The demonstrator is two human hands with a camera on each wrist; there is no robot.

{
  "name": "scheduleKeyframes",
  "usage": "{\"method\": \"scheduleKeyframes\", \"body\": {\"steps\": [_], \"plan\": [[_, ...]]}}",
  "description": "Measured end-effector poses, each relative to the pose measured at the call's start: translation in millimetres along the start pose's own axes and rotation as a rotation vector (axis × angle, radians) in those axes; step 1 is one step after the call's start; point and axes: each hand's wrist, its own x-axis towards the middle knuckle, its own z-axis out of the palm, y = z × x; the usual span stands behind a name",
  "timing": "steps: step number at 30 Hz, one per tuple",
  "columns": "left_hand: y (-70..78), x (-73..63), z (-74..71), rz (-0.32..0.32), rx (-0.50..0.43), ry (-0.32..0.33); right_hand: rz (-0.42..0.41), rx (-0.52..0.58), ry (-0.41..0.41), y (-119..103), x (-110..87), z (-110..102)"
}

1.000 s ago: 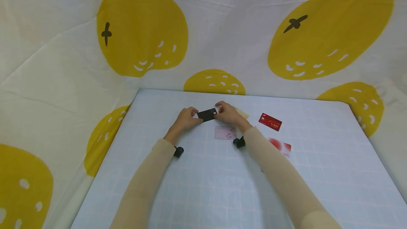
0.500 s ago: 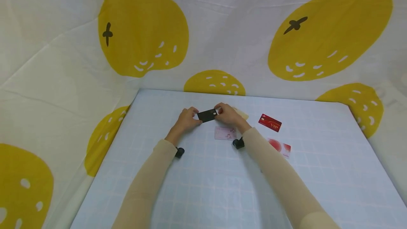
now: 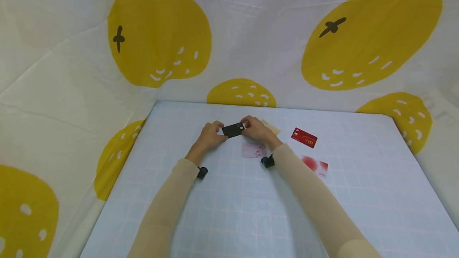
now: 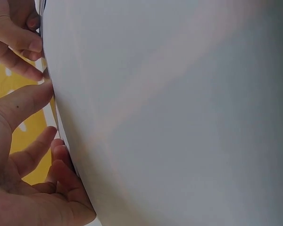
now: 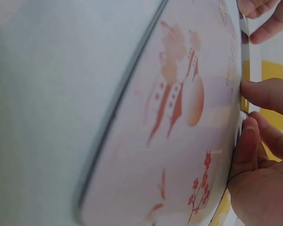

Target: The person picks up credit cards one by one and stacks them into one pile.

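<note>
"What do we have in the hands?"

"One black card (image 3: 232,130), stretched between them toward the far side of the table (image 3: 229,214). We see the left hand (image 3: 210,133) pinching its left end with thumb and finger, and the right hand (image 3: 256,128) pinching its right end."

"Do we see it lifted?"

"We cannot tell whether it touches the table."

"What do we find around it?"

"Nearer to us, slightly right, the pink card (image 3: 253,150) lies flat. We see the cream card (image 3: 273,127) partly hidden by the right hand, the red card (image 3: 304,137) farther right, and the white card (image 3: 319,167) partly under the right sleeve (image 3: 312,188) in our view."
</note>
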Motion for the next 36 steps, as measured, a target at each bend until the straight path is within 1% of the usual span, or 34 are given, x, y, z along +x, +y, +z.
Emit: {"method": "scheduleKeyframes", "body": {"steps": [7, 16, 20, 25, 30, 33, 36], "plan": [[-1.3, 0.9, -1.8, 0.005, 0.000, -0.003, 0.030, 0.018, 0.009, -1.4, 3.8, 2.6], [2.0, 1.2, -1.8, -0.004, 0.010, -0.002, 0.009, 0.097, 0.051, -2.3, 2.8, 6.1], [3.9, 1.2, -0.3, 0.000, 0.006, 0.000, 0.005, 0.112, 0.070, -1.5, 1.0, 7.9], [7.4, 2.5, 1.5, 0.035, 0.010, 0.011, 0.014, 0.101, 0.106, -1.5, -0.7, 9.4], [9.2, 1.4, 2.5, 0.022, 0.022, 0.043, 0.039, 0.114, 0.113, -5.1, -2.2, 10.0], [9.3, -0.1, 2.8, 0.003, -0.003, 0.063, 0.054, 0.118, 0.108, -8.4, -3.6, 9.5], [9.8, -2.1, 2.6, -0.022, -0.068, 0.080, 0.062, 0.116, 0.104, -11.1, -5.3, 8.4]]}}
